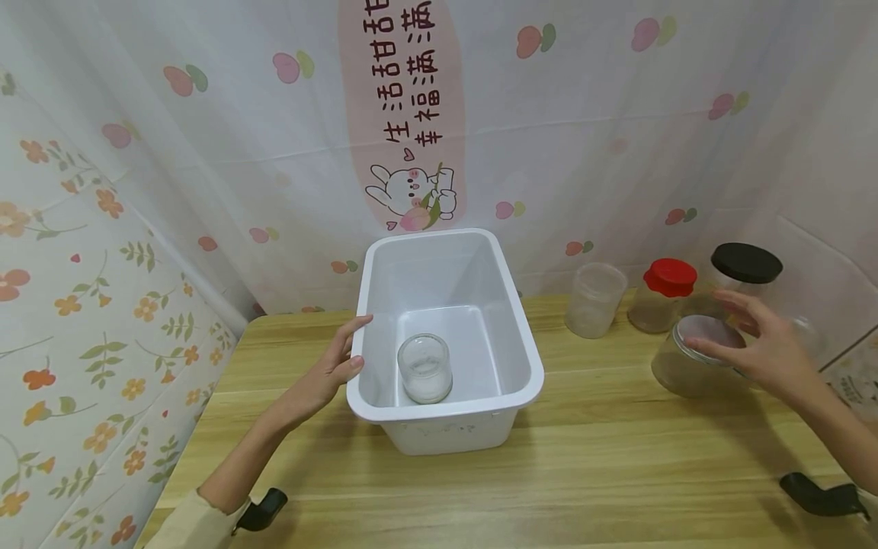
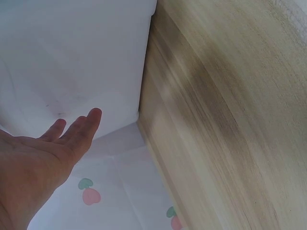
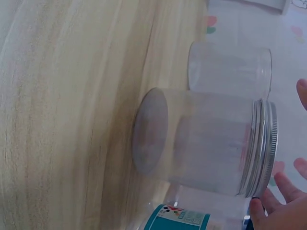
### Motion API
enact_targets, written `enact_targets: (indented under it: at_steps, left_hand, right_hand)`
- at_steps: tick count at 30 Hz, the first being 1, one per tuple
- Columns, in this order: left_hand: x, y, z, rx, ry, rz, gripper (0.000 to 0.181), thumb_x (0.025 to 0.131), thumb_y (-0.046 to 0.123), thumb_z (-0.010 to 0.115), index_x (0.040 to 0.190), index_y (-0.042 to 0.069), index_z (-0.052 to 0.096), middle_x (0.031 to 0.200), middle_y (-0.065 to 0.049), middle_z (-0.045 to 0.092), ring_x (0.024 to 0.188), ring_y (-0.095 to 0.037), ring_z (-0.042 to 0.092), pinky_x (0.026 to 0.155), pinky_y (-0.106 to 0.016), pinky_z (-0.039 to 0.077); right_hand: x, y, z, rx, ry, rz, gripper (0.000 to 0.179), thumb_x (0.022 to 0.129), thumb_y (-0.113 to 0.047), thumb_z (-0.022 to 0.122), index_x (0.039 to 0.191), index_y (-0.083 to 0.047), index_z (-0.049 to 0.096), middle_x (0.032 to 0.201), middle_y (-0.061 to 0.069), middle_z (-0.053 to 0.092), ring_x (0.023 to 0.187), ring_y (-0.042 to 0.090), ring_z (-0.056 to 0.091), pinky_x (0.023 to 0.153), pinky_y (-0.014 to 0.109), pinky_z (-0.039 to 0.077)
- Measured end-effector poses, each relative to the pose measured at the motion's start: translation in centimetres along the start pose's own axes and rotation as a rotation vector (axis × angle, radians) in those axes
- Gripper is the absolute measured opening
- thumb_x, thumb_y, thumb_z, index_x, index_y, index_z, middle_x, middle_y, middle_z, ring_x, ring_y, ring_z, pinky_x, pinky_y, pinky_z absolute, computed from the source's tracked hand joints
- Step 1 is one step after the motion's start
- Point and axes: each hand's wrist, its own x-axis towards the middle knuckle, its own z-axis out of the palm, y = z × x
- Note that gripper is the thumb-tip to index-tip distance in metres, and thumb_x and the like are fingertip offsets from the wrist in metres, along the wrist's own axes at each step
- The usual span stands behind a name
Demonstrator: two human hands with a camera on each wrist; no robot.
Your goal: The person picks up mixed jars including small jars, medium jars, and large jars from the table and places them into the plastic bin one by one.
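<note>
My left hand (image 1: 325, 381) rests thumb and index finger on the left rim of a white plastic bin (image 1: 442, 413). In the left wrist view the left hand's fingers (image 2: 81, 132) extend straight beside the bin's outer wall (image 2: 72, 62). Inside the bin stands a small clear jar (image 1: 425, 370). To the right, my right hand (image 1: 768, 343) hovers spread around the silver lid of a clear jar (image 1: 686, 370). From the right wrist, that jar (image 3: 206, 139) stands upright on the table with fingertips close to its lid; contact is hard to tell.
Behind the silver-lidded jar stand a clear container (image 1: 595, 301), a red-lidded jar (image 1: 664, 293) and a black-lidded jar (image 1: 744, 267). A teal-labelled jar (image 3: 177, 218) shows in the right wrist view. Patterned curtain (image 1: 274, 152) borders the wooden table (image 1: 549, 488).
</note>
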Motion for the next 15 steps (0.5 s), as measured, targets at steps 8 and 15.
enact_targets:
  at_steps: [8, 15]
  left_hand:
    - [0.1, -0.1, 0.0, 0.006, 0.000, 0.000, 0.058, 0.110, 0.031, 0.042, 0.159, 0.022, 0.013, 0.154, -0.034, 0.021, 0.125, -0.057, 0.038, 0.090, -0.036, 0.049]
    - [0.0, -0.1, 0.1, -0.004, -0.007, 0.017, 0.059, 0.110, 0.032, 0.042, 0.159, 0.020, 0.012, 0.152, -0.036, 0.022, 0.121, -0.058, 0.040, 0.088, -0.039, 0.051]
  right_hand:
    - [-0.1, 0.6, 0.2, -0.013, -0.009, -0.007, 0.094, 0.083, -0.022, 0.087, 0.159, -0.010, 0.031, 0.156, 0.028, 0.032, 0.129, 0.060, 0.036, 0.096, 0.006, 0.021]
    - [-0.2, 1.3, 0.4, -0.017, -0.007, -0.029, 0.094, 0.082, -0.020, 0.087, 0.158, -0.008, 0.033, 0.153, 0.029, 0.035, 0.127, 0.060, 0.037, 0.090, 0.001, 0.020]
